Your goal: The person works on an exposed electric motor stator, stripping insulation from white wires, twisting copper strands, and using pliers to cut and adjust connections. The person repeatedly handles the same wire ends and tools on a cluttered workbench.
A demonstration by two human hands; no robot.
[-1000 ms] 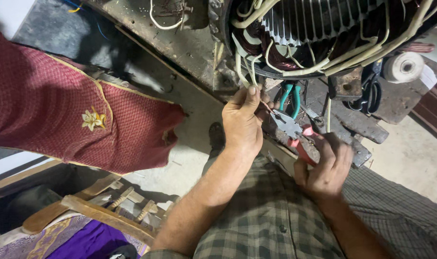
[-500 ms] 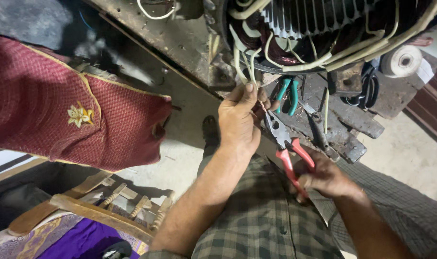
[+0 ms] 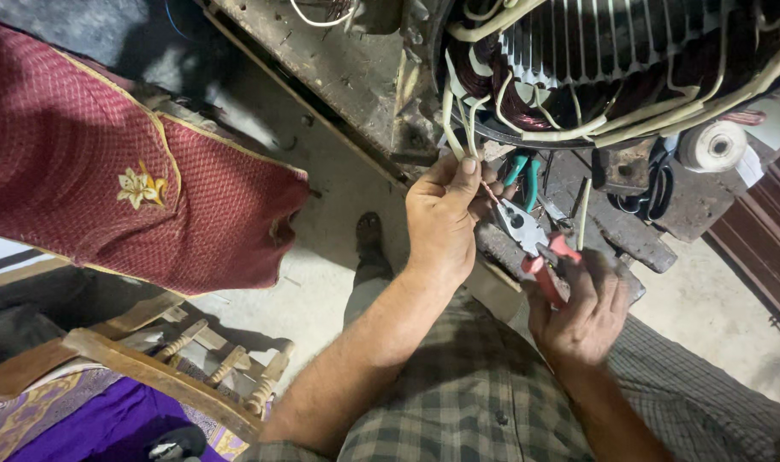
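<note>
1. The left hand (image 3: 441, 218) is raised to the lower edge of a large motor stator (image 3: 612, 68), thumb and fingers pinched together on a thin reddish copper wire (image 3: 490, 192) that runs down from the cream-sleeved leads (image 3: 458, 128).
2. The right hand (image 3: 582, 312) is wrapped around the red handles of a pair of combination pliers (image 3: 531, 239), fingers closed on the grips.
3. The nose of the pliers points up and left toward the pinched wire, just beside the left fingers; whether the tool's tip is closed on the wire cannot be told.
4. The stator sits at the top of the view, its copper windings and slotted core exposed, with several cream insulation sleeves looping across its face.
5. A second tool with green handles (image 3: 523, 171) lies just beyond the left hand, under the stator rim.
6. A roll of white tape (image 3: 713, 145) rests to the right of the stator, on a grimy metal base (image 3: 355, 77).
7. A maroon quilted cloth with a small embroidered flower (image 3: 142, 184) hangs at the left.
8. A wooden chair back with turned spindles (image 3: 176, 359) stands at lower left, over purple fabric (image 3: 73, 428).
9. The person wears a checked shirt (image 3: 467, 402); a sandalled foot (image 3: 370, 239) shows on the concrete floor (image 3: 330, 257) below the left forearm.
</note>
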